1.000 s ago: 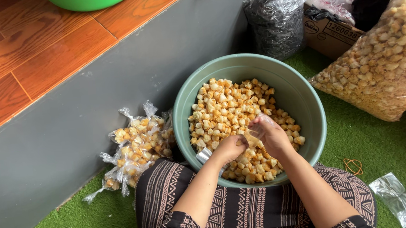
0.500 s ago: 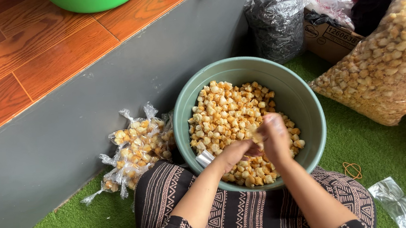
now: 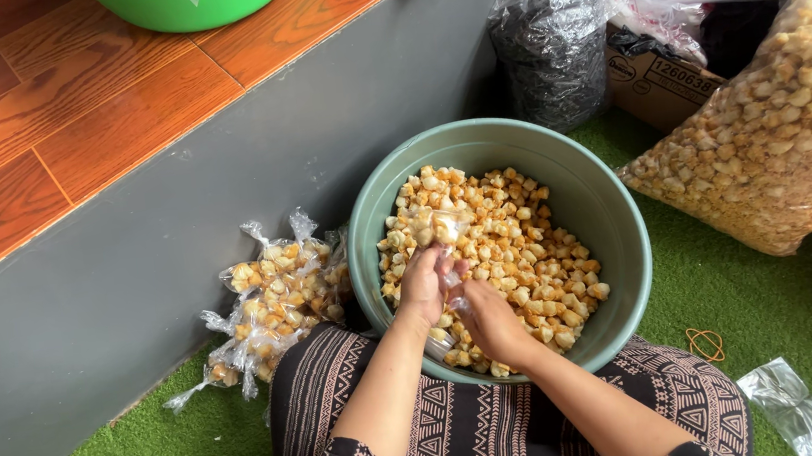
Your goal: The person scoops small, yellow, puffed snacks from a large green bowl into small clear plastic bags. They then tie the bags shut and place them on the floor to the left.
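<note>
A grey-green basin (image 3: 617, 226) full of small golden snack pieces (image 3: 529, 245) stands on the green turf in front of my lap. Over its near side, my left hand (image 3: 422, 285) grips the neck of a small clear bag (image 3: 436, 225) filled with the snacks, the bag's body pointing away from me. My right hand (image 3: 491, 318) is closed right beside it, its fingers pinching the bag's loose end just below my left hand. Both hands touch each other above the pieces.
A pile of small filled bags (image 3: 273, 297) lies left of the basin against the grey step. A large clear sack of snacks (image 3: 789, 137), a dark bag (image 3: 552, 42) and a cardboard box (image 3: 657, 81) stand behind. A rubber band (image 3: 706, 343) and an empty clear bag (image 3: 797, 408) lie at right.
Both hands came up out of the snack pieces and drew together. The filled small bag now stands out above my left hand, with my right hand at its neck.
</note>
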